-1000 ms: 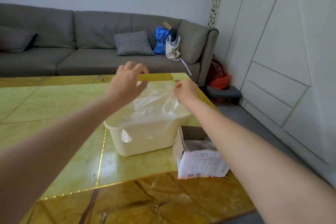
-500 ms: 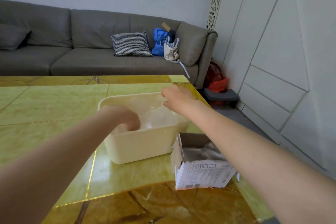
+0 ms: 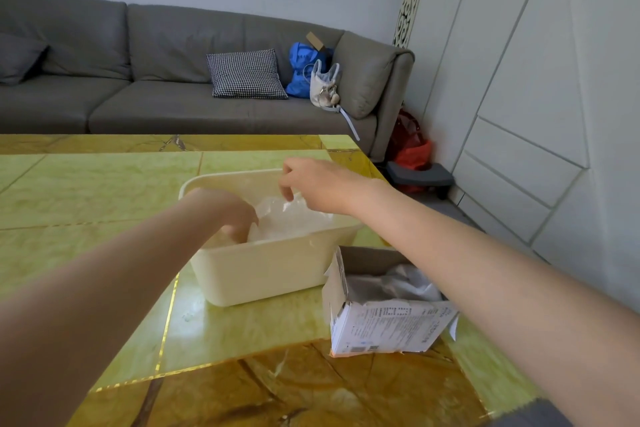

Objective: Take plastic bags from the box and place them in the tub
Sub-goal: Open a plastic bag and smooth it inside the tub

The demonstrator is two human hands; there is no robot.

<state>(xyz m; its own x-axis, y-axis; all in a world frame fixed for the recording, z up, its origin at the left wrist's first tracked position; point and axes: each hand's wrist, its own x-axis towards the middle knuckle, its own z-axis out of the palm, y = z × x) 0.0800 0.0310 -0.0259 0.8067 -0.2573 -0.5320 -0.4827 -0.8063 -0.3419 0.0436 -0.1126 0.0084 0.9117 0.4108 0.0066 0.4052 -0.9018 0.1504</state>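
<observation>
Head camera view, looking forward and down across a glossy yellow-green table [image 3: 104, 191]. A cream plastic tub [image 3: 263, 270] stands on it, and just beside the tub's near right corner sits an open cardboard box [image 3: 384, 326] with more crumpled clear plastic inside, close enough that bags need only a short carry.

Both bare arms reach into the tub. The left hand [image 3: 232, 215] is pushed down inside it, fingers curled against a clear plastic bag [image 3: 291, 222], apparently pressing it flat to make room; whether its grip is closed on the film cannot be told. The right hand [image 3: 311, 184] hovers over the tub's far side, fingers loosely spread and pointing down, its grip open, fingertips just touching or just above the bag's top. The bag lies inside the tub, between and below both hands.

Behind the table stands a grey sofa [image 3: 156, 87].
</observation>
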